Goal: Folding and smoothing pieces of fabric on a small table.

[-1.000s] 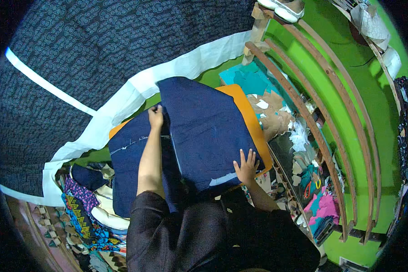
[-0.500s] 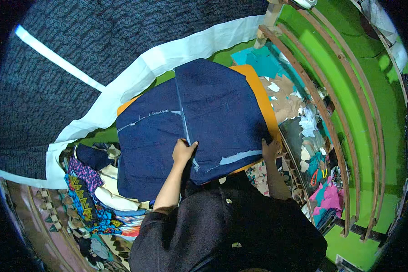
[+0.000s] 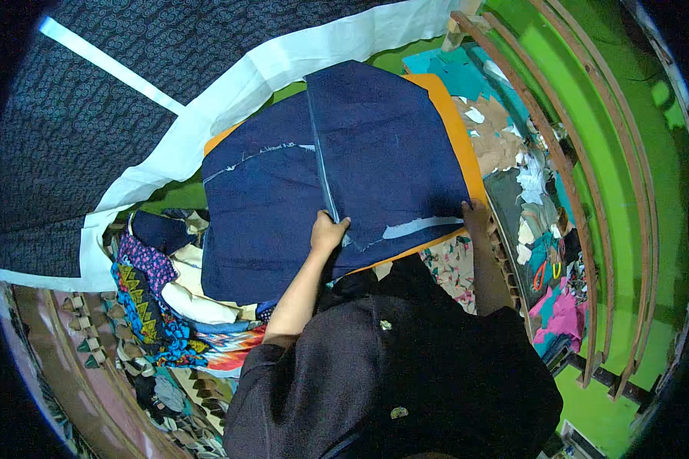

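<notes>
Dark navy fabric (image 3: 394, 153) with pale frayed edges lies over an orange sheet (image 3: 461, 145), whose border shows along the right and lower sides. A narrow light strip runs down the fabric's middle, where two pieces seem to overlap. My left hand (image 3: 329, 232) is closed on the fabric at the lower end of this strip, thumb on top. At the near right corner, my right hand (image 3: 475, 216) grips the orange sheet and the fabric's edge together. The fingers beneath are hidden.
Patterned cloths (image 3: 145, 260) and cream fabric (image 3: 195, 294) lie piled on the left. Fabric scraps (image 3: 528, 180) cover the right side, with orange-handled scissors (image 3: 540, 277) among them. Curved wooden rails (image 3: 566, 153) stand farther right. A dark patterned curtain (image 3: 130, 69) with white trim hangs beyond.
The navy fabric, the orange sheet and both hands now appear higher and slightly farther right in view. The surroundings have shifted too. Both hands keep their hold.
</notes>
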`<state>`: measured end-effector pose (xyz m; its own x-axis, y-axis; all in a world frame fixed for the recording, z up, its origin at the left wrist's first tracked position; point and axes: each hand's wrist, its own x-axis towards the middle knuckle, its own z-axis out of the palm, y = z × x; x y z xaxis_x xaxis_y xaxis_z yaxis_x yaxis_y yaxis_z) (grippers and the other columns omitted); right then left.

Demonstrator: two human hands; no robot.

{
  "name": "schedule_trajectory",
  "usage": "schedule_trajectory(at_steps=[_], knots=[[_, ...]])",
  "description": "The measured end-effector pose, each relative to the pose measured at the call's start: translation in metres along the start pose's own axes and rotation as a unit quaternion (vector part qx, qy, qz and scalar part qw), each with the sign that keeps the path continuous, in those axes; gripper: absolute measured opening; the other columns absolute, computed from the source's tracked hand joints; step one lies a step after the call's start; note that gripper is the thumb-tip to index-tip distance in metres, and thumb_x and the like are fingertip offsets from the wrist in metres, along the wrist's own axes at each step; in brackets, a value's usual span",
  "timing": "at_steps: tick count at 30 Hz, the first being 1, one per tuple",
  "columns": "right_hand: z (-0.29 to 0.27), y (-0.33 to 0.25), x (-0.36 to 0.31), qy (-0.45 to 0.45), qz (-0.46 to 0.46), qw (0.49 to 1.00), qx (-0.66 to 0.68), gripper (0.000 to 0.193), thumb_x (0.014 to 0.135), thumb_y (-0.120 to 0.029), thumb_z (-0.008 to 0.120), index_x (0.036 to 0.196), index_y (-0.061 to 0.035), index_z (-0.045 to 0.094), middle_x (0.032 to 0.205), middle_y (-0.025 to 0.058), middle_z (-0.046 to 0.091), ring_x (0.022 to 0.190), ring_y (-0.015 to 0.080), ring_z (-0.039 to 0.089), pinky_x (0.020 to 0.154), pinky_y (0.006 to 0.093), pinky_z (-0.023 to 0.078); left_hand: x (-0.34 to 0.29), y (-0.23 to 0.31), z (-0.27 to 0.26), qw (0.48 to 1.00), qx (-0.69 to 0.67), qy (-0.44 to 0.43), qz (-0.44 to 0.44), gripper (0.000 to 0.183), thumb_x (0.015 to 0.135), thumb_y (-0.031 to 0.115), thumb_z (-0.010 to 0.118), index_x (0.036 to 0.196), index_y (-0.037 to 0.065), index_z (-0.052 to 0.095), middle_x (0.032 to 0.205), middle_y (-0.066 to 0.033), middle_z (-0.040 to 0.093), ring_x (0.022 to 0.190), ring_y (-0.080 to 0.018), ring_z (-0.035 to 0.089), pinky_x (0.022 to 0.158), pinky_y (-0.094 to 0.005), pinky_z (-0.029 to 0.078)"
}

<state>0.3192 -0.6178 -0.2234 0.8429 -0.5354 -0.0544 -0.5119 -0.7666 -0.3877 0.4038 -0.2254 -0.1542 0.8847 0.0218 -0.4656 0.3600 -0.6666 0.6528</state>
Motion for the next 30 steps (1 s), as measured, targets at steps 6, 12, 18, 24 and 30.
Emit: schedule_trajectory(at_steps=[6,12,18,24,30], knots=[[-0.052,-0.055,-0.023,-0.042,0.085,0.990,-0.100,0.033,0.078,-0.035,0.056,0.090,-0.0043,0.059,0.089,0.0171,0.058,0.092,0.0352,0.051,0.082,0.0459,0.036,-0.019,-0.016,-0.023,0.970,-0.171,-0.171,0.026,0.034,0.076,0.031,0.065,0.075,-0.003,0.063,0.069,-0.0106,0.062,0.063,-0.0142,0.056,0.061,-0.0310,0.045],[0.014,0.029,-0.044,0.077,-0.003,0.993,-0.090,0.039,0.077,-0.039,0.055,0.106,-0.0119,0.056,0.112,0.0174,0.049,0.108,0.0382,0.040,0.086,0.0637,0.021,-0.032,-0.035,-0.010,0.980,0.135,-0.139,0.038,0.045,0.072,0.043,0.064,0.080,-0.002,0.062,0.079,-0.0230,0.061,0.079,-0.0364,0.060,0.070,-0.0421,0.046],[-0.054,-0.067,-0.035,0.029,0.009,0.998,-0.047,0.046,0.071,-0.026,0.061,0.109,-0.0022,0.048,0.109,0.0176,0.047,0.106,0.0376,0.040,0.091,0.0489,0.028,-0.049,0.003,-0.046,0.953,0.295,-0.075,0.008,0.050,0.067,0.044,0.067,0.091,0.001,0.058,0.091,-0.0184,0.062,0.086,-0.0315,0.060,0.070,-0.0387,0.047],[-0.030,-0.105,0.064,0.033,-0.097,0.987,0.122,0.057,0.069,-0.029,0.068,0.115,-0.0034,0.045,0.116,0.0203,0.045,0.109,0.0383,0.040,0.092,0.0467,0.030,-0.012,0.031,-0.041,0.964,0.138,0.127,0.190,0.040,0.072,0.032,0.064,0.096,0.002,0.054,0.090,-0.0158,0.058,0.085,-0.0318,0.057,0.072,-0.0406,0.045],[0.001,-0.186,0.158,0.023,-0.058,0.962,0.265,0.080,0.064,-0.031,0.073,0.126,-0.0030,0.032,0.124,0.0219,0.041,0.113,0.0365,0.041,0.094,0.0451,0.032,0.025,0.096,0.003,0.964,0.028,0.113,0.239,0.031,0.077,0.021,0.060,0.100,0.002,0.054,0.091,-0.0165,0.056,0.086,-0.0302,0.055,0.077,-0.0380,0.044]])
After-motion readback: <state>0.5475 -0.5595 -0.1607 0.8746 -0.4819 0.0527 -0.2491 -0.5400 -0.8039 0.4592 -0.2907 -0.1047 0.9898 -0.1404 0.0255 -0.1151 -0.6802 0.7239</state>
